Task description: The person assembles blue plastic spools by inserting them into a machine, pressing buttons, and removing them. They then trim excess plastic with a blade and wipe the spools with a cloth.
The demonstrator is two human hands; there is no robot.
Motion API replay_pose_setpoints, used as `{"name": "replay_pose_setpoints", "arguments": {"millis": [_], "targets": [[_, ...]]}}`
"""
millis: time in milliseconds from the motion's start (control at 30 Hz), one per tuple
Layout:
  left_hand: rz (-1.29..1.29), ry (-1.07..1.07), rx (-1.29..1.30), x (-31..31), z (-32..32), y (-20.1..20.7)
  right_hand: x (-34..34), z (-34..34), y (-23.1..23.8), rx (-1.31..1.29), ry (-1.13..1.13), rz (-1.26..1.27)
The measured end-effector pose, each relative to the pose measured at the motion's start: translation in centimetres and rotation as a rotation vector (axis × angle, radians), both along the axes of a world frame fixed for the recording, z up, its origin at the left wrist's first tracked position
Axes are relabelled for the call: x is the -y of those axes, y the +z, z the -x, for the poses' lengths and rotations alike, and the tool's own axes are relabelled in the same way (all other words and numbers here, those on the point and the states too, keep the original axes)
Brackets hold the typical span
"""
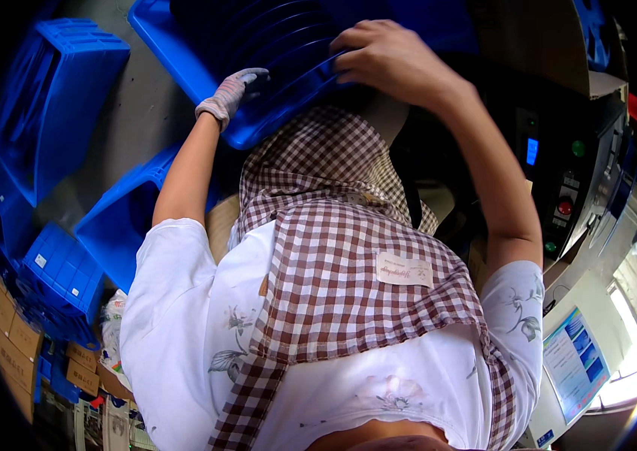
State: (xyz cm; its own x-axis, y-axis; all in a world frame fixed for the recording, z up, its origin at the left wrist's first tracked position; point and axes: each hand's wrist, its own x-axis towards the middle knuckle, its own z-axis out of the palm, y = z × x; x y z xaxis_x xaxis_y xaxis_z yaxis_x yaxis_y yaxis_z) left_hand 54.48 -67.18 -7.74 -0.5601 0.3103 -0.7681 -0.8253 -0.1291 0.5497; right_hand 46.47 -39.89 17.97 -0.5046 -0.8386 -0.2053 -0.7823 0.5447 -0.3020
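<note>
Inside crate, dark-blue pieces look light, stiff — we'd grip edges. Over crate: left hand half-open, right hand loosely curled — we can't tell holds.

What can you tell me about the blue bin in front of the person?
The blue bin looks like smooth, slightly shiny plastic, with a broad rim and a rounded near corner. It lies at an angle just beyond the checked apron, cut off by the picture's dark upper edge. Inside, dark curved edges run in a row; what they are is unclear. The gloved left hand is at its rim, the bare right hand toward its right side; exact contact is hard to tell.
</note>
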Motion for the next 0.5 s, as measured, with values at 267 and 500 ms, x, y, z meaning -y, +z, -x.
{"name": "replay_pose_setpoints", "arguments": {"millis": [267,500], "targets": [[0.491,-0.314,-0.309,-0.4,0.5,1.3,2.3,-7.2,-14.5,0.18,-0.237,0.062],[0.819,-0.563,-0.485,-1.9,0.8,1.5,-6.7,-8.0,-2.8,0.378,-0.749,0.35]]}}
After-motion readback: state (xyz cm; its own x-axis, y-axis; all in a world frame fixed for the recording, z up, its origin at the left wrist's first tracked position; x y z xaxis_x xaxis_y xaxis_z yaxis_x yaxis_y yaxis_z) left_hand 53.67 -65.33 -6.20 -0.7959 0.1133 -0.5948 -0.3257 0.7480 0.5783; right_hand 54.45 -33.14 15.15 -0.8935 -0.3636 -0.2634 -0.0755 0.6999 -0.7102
